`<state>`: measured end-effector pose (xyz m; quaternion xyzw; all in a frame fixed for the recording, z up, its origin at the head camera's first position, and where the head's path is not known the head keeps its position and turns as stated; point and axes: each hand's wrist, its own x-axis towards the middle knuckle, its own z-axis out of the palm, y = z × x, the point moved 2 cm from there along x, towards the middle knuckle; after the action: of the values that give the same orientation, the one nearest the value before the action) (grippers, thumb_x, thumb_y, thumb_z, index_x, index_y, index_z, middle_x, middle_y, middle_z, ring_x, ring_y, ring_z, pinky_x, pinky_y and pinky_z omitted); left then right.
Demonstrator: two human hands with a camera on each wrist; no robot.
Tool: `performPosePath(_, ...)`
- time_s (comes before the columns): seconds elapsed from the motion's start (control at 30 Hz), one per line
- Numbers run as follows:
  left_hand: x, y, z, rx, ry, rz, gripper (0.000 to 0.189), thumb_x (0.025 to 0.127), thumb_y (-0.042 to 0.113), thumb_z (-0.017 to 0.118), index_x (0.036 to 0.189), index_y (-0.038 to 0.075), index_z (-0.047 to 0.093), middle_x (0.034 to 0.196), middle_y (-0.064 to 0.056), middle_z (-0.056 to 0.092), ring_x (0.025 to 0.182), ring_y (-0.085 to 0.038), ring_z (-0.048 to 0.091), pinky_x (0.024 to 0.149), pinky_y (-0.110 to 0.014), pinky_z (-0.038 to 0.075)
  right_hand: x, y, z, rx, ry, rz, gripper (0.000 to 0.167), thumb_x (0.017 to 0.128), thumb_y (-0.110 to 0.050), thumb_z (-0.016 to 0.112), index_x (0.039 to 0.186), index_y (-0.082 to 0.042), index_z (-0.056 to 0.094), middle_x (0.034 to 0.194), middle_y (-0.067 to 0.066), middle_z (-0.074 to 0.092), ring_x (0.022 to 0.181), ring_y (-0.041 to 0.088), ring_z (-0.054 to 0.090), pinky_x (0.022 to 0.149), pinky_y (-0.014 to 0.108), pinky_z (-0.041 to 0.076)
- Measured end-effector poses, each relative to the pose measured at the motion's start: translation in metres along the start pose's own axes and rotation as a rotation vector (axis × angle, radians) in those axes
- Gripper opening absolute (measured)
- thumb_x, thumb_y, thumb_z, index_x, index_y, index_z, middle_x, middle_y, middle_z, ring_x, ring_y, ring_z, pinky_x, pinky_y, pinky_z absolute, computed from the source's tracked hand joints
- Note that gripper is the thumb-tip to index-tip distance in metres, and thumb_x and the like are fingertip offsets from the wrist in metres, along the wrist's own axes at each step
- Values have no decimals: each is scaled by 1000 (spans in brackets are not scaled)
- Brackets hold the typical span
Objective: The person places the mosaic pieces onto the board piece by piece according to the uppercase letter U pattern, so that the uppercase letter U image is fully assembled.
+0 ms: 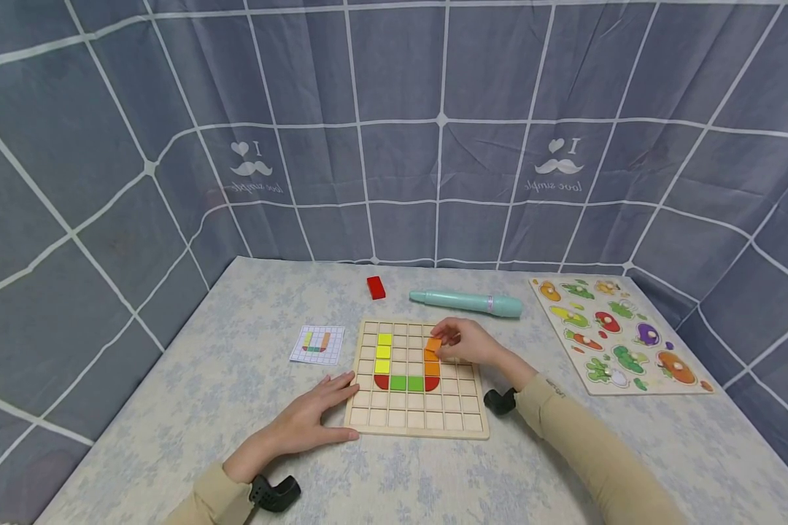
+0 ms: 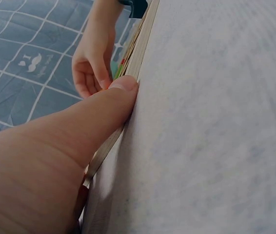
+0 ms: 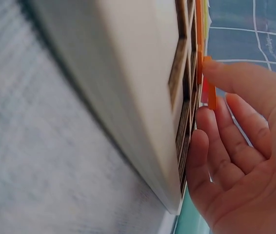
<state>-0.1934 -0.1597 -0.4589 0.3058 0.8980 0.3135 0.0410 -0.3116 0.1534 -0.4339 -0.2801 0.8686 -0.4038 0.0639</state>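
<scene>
A wooden grid board (image 1: pixel 416 434) lies on the table. On it yellow square tiles (image 1: pixel 384 351) stand in a column at left, two green tiles (image 1: pixel 407 383) sit below between red rounded tiles (image 1: pixel 381 382), and orange tiles (image 1: pixel 431 369) line the right column. My right hand (image 1: pixel 469 341) pinches an orange tile (image 3: pixel 211 87) between thumb and fingers at the top of that column; the tile looks tilted in the right wrist view. Along the board's left edge rests my left hand (image 1: pixel 308 417), its fingers fairly straight and its thumb against the near-left corner.
Left of the board lies a pattern card (image 1: pixel 317 345) with a coloured U shape. Behind it are a red block (image 1: pixel 376 287) and a teal tube-like object (image 1: pixel 466 302). A vegetable puzzle board (image 1: pixel 620 335) lies at right. A tiled-print curtain (image 1: pixel 400 168) hangs round the table.
</scene>
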Motion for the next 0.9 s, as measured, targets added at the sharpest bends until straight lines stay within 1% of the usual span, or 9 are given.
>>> performPosePath(0.1,0,0,0,-4,1,3,78,81,54,67,140,6,46,150,-8,32,139,-25,25,115,-43,18,1,0,0,6,1,7,32,81,-7,74,109,1,62,98,9,63,88,22,58,78,33,53)
performPosePath(0.13,0,0,0,-5,1,5,78,81,53,67,140,6,46,150,-8,32,139,-25,25,115,-43,18,2,6,1,3,3,5,32,81,-9,74,110,-1,62,98,6,63,88,19,58,78,31,53)
performPosePath(0.23,-1,1,-1,-14,1,7,77,81,53,66,140,7,46,150,-8,32,139,-25,25,115,-44,19,2,6,1,4,6,15,33,83,-9,72,113,-1,62,100,6,62,90,19,58,79,32,53)
performPosePath(0.6,0,-1,0,-9,0,6,78,81,54,65,140,8,46,150,-7,31,139,-23,24,115,-43,19,6,9,3,-26,3,2,29,85,-10,69,112,-3,62,97,4,62,87,18,57,78,32,52)
performPosePath(0.77,0,-1,0,-4,0,4,78,81,55,65,140,8,46,150,-7,31,139,-24,24,115,-43,19,5,7,2,-22,-2,4,29,86,-10,69,113,-3,62,99,4,62,88,18,57,78,33,52)
performPosePath(0.9,0,-1,0,-7,-4,7,78,81,54,65,140,8,46,151,-7,31,139,-25,24,115,-44,19,4,7,2,-17,-9,25,31,86,-11,69,115,-2,61,103,6,62,91,19,58,81,34,53)
